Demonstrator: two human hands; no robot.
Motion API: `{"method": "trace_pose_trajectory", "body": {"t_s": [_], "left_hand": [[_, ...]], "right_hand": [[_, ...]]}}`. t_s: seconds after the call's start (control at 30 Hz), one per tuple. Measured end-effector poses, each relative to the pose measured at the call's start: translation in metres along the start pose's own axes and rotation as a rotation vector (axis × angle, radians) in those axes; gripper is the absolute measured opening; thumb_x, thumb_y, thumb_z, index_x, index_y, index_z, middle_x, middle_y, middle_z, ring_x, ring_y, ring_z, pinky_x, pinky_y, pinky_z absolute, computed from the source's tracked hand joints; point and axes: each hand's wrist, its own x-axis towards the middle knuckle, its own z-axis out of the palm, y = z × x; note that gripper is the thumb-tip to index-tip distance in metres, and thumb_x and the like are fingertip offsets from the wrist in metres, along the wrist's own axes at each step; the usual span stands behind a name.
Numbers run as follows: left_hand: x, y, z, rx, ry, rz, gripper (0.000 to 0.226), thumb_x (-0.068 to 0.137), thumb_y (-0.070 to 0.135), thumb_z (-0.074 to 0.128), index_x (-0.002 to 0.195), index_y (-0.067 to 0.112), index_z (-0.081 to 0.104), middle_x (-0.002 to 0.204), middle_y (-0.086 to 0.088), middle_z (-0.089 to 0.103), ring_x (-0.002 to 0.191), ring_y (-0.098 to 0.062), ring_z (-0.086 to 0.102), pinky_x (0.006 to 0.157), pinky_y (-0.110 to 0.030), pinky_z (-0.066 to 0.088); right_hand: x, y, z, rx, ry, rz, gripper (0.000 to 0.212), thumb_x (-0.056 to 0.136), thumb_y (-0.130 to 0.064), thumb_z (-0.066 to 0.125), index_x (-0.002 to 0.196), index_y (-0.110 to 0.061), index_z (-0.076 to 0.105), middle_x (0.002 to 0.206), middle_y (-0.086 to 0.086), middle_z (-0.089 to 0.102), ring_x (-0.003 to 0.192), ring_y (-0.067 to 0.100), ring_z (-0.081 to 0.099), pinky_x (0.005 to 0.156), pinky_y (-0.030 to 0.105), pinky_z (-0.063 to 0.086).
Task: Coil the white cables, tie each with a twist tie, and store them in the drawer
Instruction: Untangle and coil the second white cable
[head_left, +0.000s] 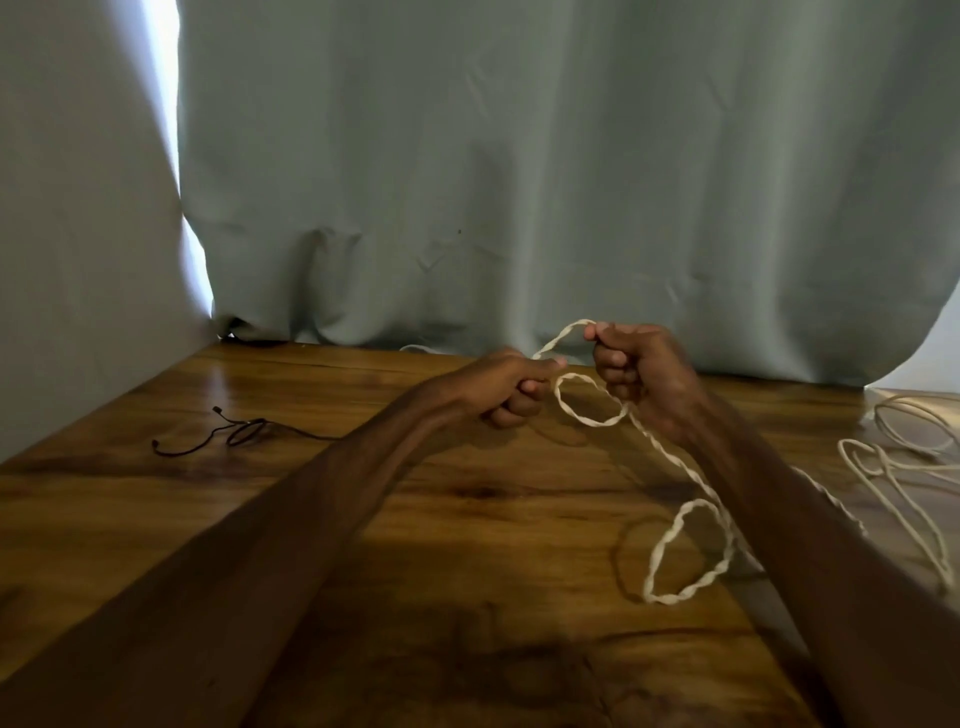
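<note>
Coiling under way: I gripped 1 white twisted cable (592, 422) in both fists above the wooden table (467, 519), my left hand (511, 387) clenched around a strand with a small loop hanging just beside it, my right hand (639, 374) pinching the bend of the cable at its top. From my right hand the rest ran down to the tabletop, where it lay in 1 loose loop near my right forearm. By my reckoning the job had barely begun, with no neat coil formed and nothing tied. More white cables (860, 442) sprawled loose at the table's right edge, awaiting their turn. A thin dark cord (244, 432), possibly a tie, lay untouched well to the left. No drawer was in view before the grey curtain (519, 182).
</note>
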Motion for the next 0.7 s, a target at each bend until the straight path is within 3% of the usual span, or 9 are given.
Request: {"method": "trace_pose_trajectory", "body": {"t_s": [0.1,0.2,0.27,0.33,0.43,0.47,0.53,0.6,0.7], "left_hand": [[-0.002,0.008,0.007,-0.158,-0.229,-0.059,0.059,0.111,0.033,0.031,0.053,0.025,0.036,0.046,0.011,0.024,0.035,-0.002,0.016,0.036,-0.019,0.009],[-0.002,0.010,0.012,-0.374,-0.333,0.035,0.048,0.110,0.029,0.030,0.065,0.023,0.043,0.052,0.011,0.020,0.040,-0.003,0.013,0.036,-0.017,0.011],[-0.002,0.008,0.010,-0.501,-0.279,0.088,0.035,0.110,0.022,0.032,0.082,0.018,0.052,0.054,0.011,0.027,0.039,-0.001,0.021,0.036,-0.015,0.017],[-0.003,0.002,0.006,-0.557,-0.184,0.101,0.024,0.108,0.013,0.036,0.104,0.011,0.059,0.060,0.009,0.040,0.041,-0.001,0.031,0.038,-0.015,0.022],[-0.004,-0.003,0.003,-0.578,-0.070,0.163,0.032,0.104,0.000,0.039,0.131,-0.006,0.055,0.083,0.000,0.062,0.053,-0.003,0.049,0.043,-0.014,0.035],[-0.005,-0.003,0.001,-0.584,-0.041,0.194,0.034,0.104,-0.003,0.039,0.133,-0.011,0.054,0.093,-0.005,0.069,0.061,-0.006,0.057,0.047,-0.013,0.042],[-0.006,-0.002,-0.002,-0.629,-0.017,0.233,0.032,0.103,-0.007,0.039,0.128,-0.016,0.056,0.115,-0.014,0.073,0.087,-0.015,0.068,0.071,-0.019,0.058],[-0.005,-0.005,-0.006,-0.720,0.001,0.261,0.029,0.101,-0.010,0.037,0.123,-0.022,0.051,0.132,-0.023,0.066,0.111,-0.030,0.068,0.091,-0.032,0.060],[0.000,-0.009,-0.008,-0.832,0.098,0.289,0.020,0.099,-0.014,0.038,0.118,-0.009,0.043,0.134,-0.034,0.060,0.120,-0.042,0.065,0.093,-0.043,0.060]], "right_hand": [[-0.003,0.005,0.005,-0.072,0.042,0.005,0.023,0.106,-0.016,0.046,0.096,-0.011,0.067,0.054,-0.007,0.036,0.042,0.004,0.026,0.040,0.019,0.015],[-0.006,0.018,0.012,-0.306,0.038,0.017,0.022,0.103,-0.019,0.053,0.092,-0.006,0.067,0.055,-0.003,0.037,0.042,0.007,0.028,0.041,0.019,0.017],[-0.008,0.031,0.014,-0.427,0.004,0.022,0.027,0.105,-0.017,0.052,0.099,0.004,0.068,0.058,0.004,0.040,0.042,0.010,0.031,0.041,0.020,0.021],[-0.013,0.042,0.017,-0.520,-0.054,0.056,0.029,0.107,-0.016,0.046,0.104,0.000,0.071,0.058,0.006,0.043,0.043,0.011,0.035,0.040,0.022,0.026],[-0.022,0.045,0.030,-0.783,-0.154,0.035,0.027,0.106,-0.021,0.048,0.097,-0.014,0.073,0.058,0.000,0.058,0.049,0.010,0.050,0.049,0.028,0.040],[-0.024,0.044,0.036,-0.844,-0.170,0.006,0.024,0.104,-0.018,0.049,0.095,-0.018,0.072,0.060,-0.004,0.062,0.050,0.006,0.055,0.050,0.023,0.042],[-0.025,0.041,0.046,-1.016,-0.223,-0.093,0.018,0.101,-0.015,0.054,0.092,-0.023,0.068,0.070,-0.007,0.067,0.055,-0.001,0.059,0.048,0.010,0.038],[-0.024,0.043,0.054,-1.167,-0.281,-0.185,0.008,0.099,-0.016,0.061,0.101,-0.018,0.068,0.079,-0.006,0.068,0.064,-0.003,0.060,0.050,0.010,0.039],[-0.025,0.051,0.065,-1.243,-0.276,-0.294,0.008,0.095,-0.016,0.065,0.098,-0.009,0.068,0.077,-0.002,0.065,0.062,0.001,0.055,0.051,0.012,0.038]]}}
